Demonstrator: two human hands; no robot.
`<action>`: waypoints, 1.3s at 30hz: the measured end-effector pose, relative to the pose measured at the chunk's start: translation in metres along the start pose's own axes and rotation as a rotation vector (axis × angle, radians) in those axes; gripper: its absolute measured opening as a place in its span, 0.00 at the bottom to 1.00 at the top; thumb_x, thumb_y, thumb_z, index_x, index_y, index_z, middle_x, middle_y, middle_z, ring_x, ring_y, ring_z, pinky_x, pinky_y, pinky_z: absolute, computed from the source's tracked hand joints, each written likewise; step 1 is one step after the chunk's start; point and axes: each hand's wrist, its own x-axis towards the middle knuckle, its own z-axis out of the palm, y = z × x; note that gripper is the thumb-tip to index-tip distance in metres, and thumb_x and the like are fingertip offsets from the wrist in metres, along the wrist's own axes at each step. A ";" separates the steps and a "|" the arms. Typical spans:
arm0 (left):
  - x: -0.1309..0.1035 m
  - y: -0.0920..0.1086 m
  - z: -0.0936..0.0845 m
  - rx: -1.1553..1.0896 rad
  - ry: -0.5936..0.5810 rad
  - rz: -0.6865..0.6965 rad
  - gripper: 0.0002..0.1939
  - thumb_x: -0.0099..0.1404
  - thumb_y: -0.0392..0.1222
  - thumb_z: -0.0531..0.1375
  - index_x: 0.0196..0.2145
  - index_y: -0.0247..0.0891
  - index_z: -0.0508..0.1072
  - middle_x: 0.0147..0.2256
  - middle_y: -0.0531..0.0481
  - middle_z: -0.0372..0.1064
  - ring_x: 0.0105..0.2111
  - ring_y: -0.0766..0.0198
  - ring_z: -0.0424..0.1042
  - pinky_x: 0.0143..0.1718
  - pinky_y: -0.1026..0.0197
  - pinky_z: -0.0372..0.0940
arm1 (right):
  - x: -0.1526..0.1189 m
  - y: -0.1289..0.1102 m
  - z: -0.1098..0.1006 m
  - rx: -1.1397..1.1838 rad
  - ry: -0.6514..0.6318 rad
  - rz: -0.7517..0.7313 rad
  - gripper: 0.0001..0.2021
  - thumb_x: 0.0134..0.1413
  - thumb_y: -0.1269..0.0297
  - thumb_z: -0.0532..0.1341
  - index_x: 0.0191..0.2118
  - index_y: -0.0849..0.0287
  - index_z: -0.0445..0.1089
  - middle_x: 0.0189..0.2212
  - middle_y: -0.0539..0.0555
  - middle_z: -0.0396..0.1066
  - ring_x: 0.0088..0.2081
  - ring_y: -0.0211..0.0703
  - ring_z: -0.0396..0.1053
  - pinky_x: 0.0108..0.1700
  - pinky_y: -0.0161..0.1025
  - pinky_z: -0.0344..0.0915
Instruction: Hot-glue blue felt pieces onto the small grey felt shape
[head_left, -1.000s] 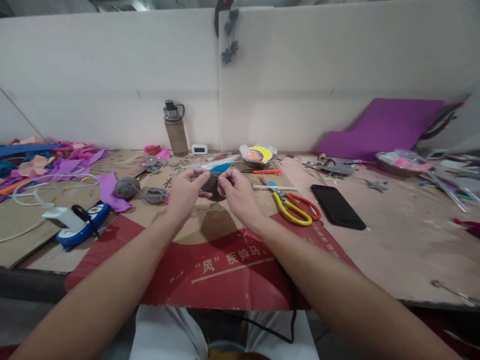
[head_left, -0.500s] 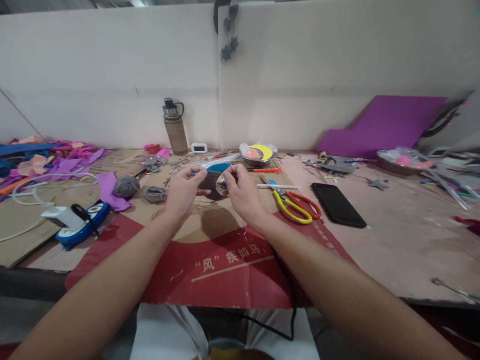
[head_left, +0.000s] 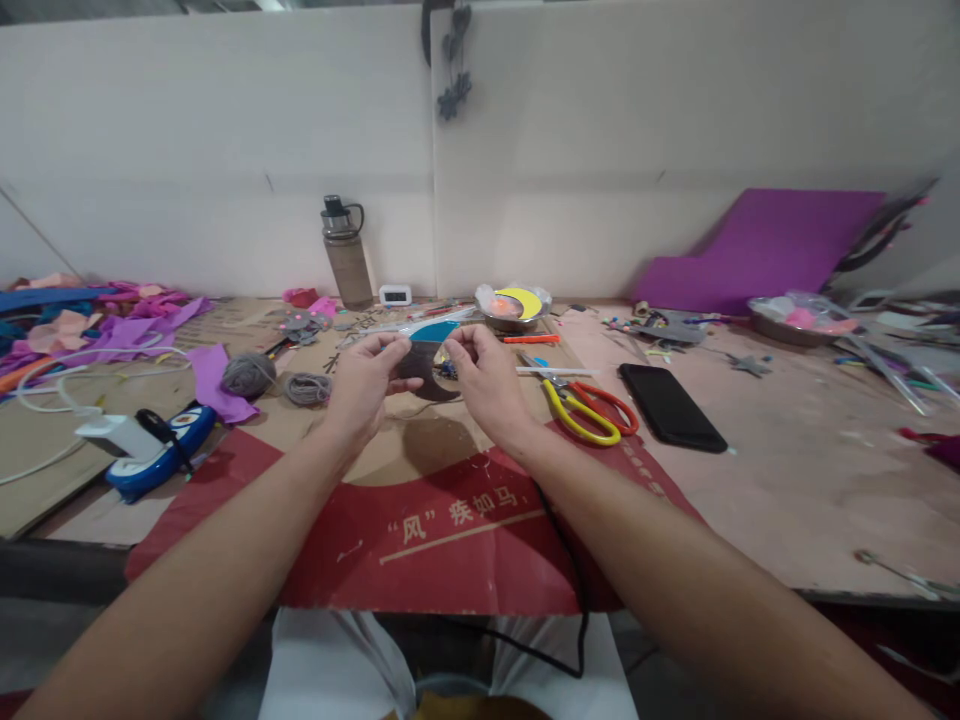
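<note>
Left of the scissors [head_left: 552, 390], as the head view shows, a crescent-shaped piece [head_left: 421, 368], mostly dark with a blue upper part, is held raised over the cardboard sheet [head_left: 450, 580]. The left hand [head_left: 367, 385] pinches its left edge between thumb and fingers. The right hand [head_left: 484, 375], between crescent and scissors, has its fingers curled at the upper right end; whether they pinch the edge or a strand cannot be told. Farther left of the scissors lie a coil of grey yarn [head_left: 307, 388] and, beyond it, a ball of grey yarn [head_left: 249, 375]. Just right of the scissors, a black phone [head_left: 671, 408] rests flat on the tabletop [head_left: 787, 480]. Behind them stands a metal bowl [head_left: 517, 325] bearing a yellow crescent [head_left: 531, 302]; behind and well to the left, a bottle [head_left: 349, 270] stands upright.
</note>
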 end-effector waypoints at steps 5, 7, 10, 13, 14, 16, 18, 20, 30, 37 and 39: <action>0.000 0.001 0.000 -0.032 -0.022 -0.025 0.13 0.52 0.45 0.67 0.31 0.36 0.71 0.29 0.52 0.71 0.23 0.69 0.71 0.23 0.65 0.72 | 0.002 -0.006 -0.001 0.116 -0.030 0.085 0.06 0.56 0.62 0.58 0.31 0.58 0.66 0.26 0.47 0.66 0.28 0.36 0.61 0.33 0.36 0.56; 0.001 0.000 -0.001 -0.040 -0.035 -0.034 0.12 0.52 0.44 0.67 0.31 0.36 0.71 0.30 0.52 0.72 0.23 0.69 0.71 0.23 0.66 0.72 | 0.004 -0.005 -0.001 0.186 -0.051 0.112 0.07 0.54 0.61 0.59 0.30 0.58 0.67 0.25 0.46 0.65 0.26 0.35 0.59 0.31 0.35 0.55; 0.004 0.000 -0.003 -0.067 -0.057 -0.058 0.12 0.52 0.43 0.67 0.32 0.37 0.70 0.30 0.52 0.73 0.23 0.69 0.72 0.22 0.67 0.70 | 0.006 -0.001 -0.001 0.293 -0.094 0.168 0.09 0.51 0.57 0.60 0.29 0.57 0.66 0.22 0.45 0.62 0.23 0.33 0.55 0.26 0.34 0.51; 0.007 0.000 -0.005 -0.093 -0.073 -0.092 0.12 0.51 0.42 0.66 0.32 0.37 0.70 0.28 0.52 0.72 0.23 0.68 0.72 0.22 0.67 0.70 | 0.005 0.001 0.000 0.388 -0.138 0.241 0.12 0.48 0.53 0.62 0.29 0.56 0.65 0.20 0.43 0.58 0.20 0.30 0.48 0.22 0.34 0.44; 0.007 0.000 -0.005 -0.098 -0.074 -0.098 0.12 0.51 0.41 0.66 0.32 0.37 0.70 0.27 0.53 0.72 0.23 0.67 0.72 0.22 0.67 0.69 | 0.004 0.001 0.000 0.416 -0.151 0.261 0.13 0.47 0.52 0.63 0.29 0.56 0.64 0.19 0.42 0.56 0.19 0.30 0.46 0.22 0.34 0.42; 0.008 0.000 -0.006 -0.099 -0.075 -0.101 0.11 0.50 0.40 0.66 0.32 0.36 0.70 0.26 0.53 0.71 0.23 0.67 0.72 0.21 0.67 0.69 | 0.003 0.000 0.000 0.468 -0.172 0.294 0.14 0.45 0.52 0.65 0.29 0.56 0.63 0.18 0.41 0.55 0.18 0.29 0.44 0.21 0.34 0.40; 0.008 0.000 -0.007 -0.097 -0.089 -0.106 0.11 0.51 0.40 0.66 0.32 0.36 0.71 0.27 0.52 0.71 0.24 0.67 0.72 0.22 0.67 0.70 | 0.002 -0.001 -0.001 0.506 -0.165 0.318 0.15 0.44 0.53 0.66 0.29 0.56 0.62 0.18 0.40 0.54 0.18 0.28 0.43 0.20 0.33 0.40; 0.008 0.001 -0.008 -0.104 -0.117 -0.118 0.11 0.52 0.40 0.67 0.32 0.35 0.72 0.29 0.51 0.73 0.25 0.67 0.73 0.24 0.65 0.73 | 0.002 -0.002 -0.003 0.528 -0.137 0.341 0.15 0.43 0.54 0.66 0.29 0.56 0.62 0.18 0.40 0.53 0.18 0.28 0.43 0.20 0.33 0.40; 0.002 0.008 -0.002 -0.093 -0.125 -0.128 0.13 0.50 0.37 0.68 0.36 0.34 0.76 0.31 0.50 0.75 0.25 0.68 0.74 0.27 0.63 0.75 | 0.003 0.000 -0.005 0.521 -0.078 0.369 0.16 0.42 0.52 0.67 0.30 0.56 0.63 0.17 0.40 0.51 0.18 0.28 0.43 0.20 0.32 0.39; 0.004 0.006 -0.005 -0.089 -0.101 -0.118 0.11 0.50 0.39 0.68 0.31 0.35 0.72 0.27 0.52 0.72 0.24 0.67 0.73 0.24 0.65 0.74 | -0.001 -0.003 -0.002 0.507 -0.096 0.316 0.15 0.44 0.53 0.66 0.30 0.56 0.64 0.19 0.41 0.55 0.18 0.28 0.44 0.21 0.33 0.39; 0.005 0.005 -0.006 -0.103 -0.107 -0.152 0.11 0.50 0.39 0.67 0.31 0.35 0.72 0.27 0.51 0.72 0.24 0.66 0.74 0.22 0.65 0.73 | -0.002 -0.003 -0.001 0.490 -0.112 0.289 0.14 0.45 0.53 0.66 0.30 0.56 0.64 0.20 0.42 0.56 0.19 0.28 0.44 0.21 0.33 0.39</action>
